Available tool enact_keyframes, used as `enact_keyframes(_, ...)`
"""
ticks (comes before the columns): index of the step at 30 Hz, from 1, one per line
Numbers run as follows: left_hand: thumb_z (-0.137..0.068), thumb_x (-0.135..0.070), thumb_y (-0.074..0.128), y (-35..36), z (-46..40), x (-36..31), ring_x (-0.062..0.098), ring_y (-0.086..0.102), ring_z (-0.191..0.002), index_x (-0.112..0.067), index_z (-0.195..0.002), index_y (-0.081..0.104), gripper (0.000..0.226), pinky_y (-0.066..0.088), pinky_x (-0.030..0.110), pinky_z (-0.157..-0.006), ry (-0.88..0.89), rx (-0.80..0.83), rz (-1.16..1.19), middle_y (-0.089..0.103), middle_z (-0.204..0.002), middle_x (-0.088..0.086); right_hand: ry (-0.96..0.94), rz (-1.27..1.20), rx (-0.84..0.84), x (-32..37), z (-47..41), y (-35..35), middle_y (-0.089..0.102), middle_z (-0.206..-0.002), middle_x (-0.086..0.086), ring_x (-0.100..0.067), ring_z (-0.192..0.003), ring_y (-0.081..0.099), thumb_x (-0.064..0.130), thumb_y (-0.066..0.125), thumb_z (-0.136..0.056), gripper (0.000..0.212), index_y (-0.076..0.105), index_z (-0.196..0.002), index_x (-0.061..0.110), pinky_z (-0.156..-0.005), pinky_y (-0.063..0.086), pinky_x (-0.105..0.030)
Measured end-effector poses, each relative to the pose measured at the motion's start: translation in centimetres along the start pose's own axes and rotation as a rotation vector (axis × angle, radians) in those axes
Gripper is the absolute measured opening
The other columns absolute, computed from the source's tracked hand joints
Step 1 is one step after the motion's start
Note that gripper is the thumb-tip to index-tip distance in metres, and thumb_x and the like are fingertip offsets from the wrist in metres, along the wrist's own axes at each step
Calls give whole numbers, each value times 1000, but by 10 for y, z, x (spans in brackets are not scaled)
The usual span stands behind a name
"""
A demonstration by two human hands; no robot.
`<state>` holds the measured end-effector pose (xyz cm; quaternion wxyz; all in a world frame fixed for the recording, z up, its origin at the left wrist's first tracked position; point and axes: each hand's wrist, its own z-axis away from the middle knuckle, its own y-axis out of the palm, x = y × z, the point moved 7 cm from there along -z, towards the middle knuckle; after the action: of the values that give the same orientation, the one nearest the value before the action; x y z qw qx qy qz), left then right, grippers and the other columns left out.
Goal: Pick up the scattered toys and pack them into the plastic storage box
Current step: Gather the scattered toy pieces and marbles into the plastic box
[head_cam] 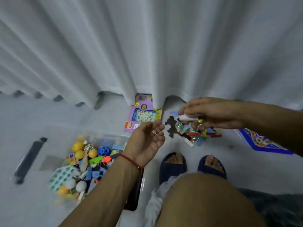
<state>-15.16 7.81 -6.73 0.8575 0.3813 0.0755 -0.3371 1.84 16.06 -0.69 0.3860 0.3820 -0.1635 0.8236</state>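
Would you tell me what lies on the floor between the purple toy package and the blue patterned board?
In the head view, the scattered pile of small toys lies there.

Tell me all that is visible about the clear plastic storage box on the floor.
The plastic storage box stands upright and open on the pale floor, left of the person's feet. Its walls look transparent and blurred. Inside lie many toys: yellow balls, a blue holed ball, white balls, a teal dotted board and coloured blocks. The left forearm crosses over its right edge; whether it touches is unclear.

White curtain (147,46) hangs behind — dark slippers (173,166) on the pale floor (24,115).
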Motion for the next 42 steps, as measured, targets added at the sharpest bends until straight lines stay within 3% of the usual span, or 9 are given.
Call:
enact_keyframes(5, -96, -23, 45, -120, 87, -50, 26, 55, -81, -1, -98, 63, 28, 52, 36, -84, 232, -265, -113, 60, -96, 18, 22, 261, 169, 66, 6, 137, 61, -100, -17, -23, -81, 64, 17, 61, -97, 32, 61, -122, -3, -65, 60, -28)
enact_keyframes(9, -98, -35, 49, -187, 132, -65, 26, 50, -87, -4, -116, 62, 38, 45, 36, -72, 312, -470, -209, 58, -104, 14, 72, 323, 244, 64, -26, 216, 58, -108, -14, -26, -90, 66, 18, 62, -96, 34, 60, -124, -1, -82, 61, -37)
enact_keyframes(12, -97, -41, 49, -197, 143, -66, 27, 51, -115, -12, -125, 60, 42, 45, 41, -90, 319, -521, -364, 55, -124, 11, 114, 470, 268, 57, -36, 226, 59, -119, -12, -28, -107, 64, 27, 64, -95, 41, 58, -130, 8, -92, 57, -42)
enact_keyframes(19, -96, -17, 51, -105, 116, -62, 16, 63, -97, -17, -109, 66, 20, 54, 37, -86, 567, -424, -654, 66, -104, 3, 65, 564, -62, 61, -6, 61, 66, -119, -10, -27, -108, 67, 32, 59, -98, 32, 62, -122, 12, -88, 59, -40)
enact_keyframes(24, -90, -13, 56, -9, 36, -22, 13, 61, -91, -21, -101, 66, 18, 53, 42, -91, 500, -218, -900, 67, -98, -5, 196, 772, -437, -10, 17, -100, 67, -107, -14, -26, -89, 67, 22, 56, -98, 23, 63, -113, 7, -79, 59, -41)
enact_keyframes(27, -89, -18, 61, 22, -27, 8, 15, 61, -97, -21, -109, 64, 21, 52, 39, -92, 432, -163, -1087, 67, -104, -3, 322, 906, -476, -82, 14, -145, 65, -115, -12, -24, -88, 63, 23, 59, -95, 26, 64, -117, 11, -78, 54, -36)
enact_keyframes(31, -89, -25, 65, 41, -109, 42, 14, 58, -105, -21, -122, 60, 34, 50, 32, -94, 385, -111, -1389, 62, -119, -3, 341, 939, -382, -170, -20, -156, 55, -137, -11, -26, -119, 55, 29, 62, -94, 48, 48, -138, 17, -96, 43, -33)
enact_keyframes(36, -91, -22, 63, 75, -198, 72, 17, 55, -109, -18, -127, 58, 37, 42, 23, -87, 465, 18, -1757, 60, -127, 2, 155, 779, -474, -197, -81, -187, 39, -153, -11, -27, -136, 42, 21, 64, -93, 67, 32, -151, 18, -111, 37, -40)
enact_keyframes(42, -84, -5, 60, 116, -287, 96, 31, 44, -129, -11, -141, 47, 59, 38, 39, -106, 786, 206, -1991, 48, -143, 12, -209, 830, -686, -184, -146, -226, 45, -144, -8, -34, -125, 50, 13, 66, -83, 67, 41, -145, 19, -99, 48, -50)
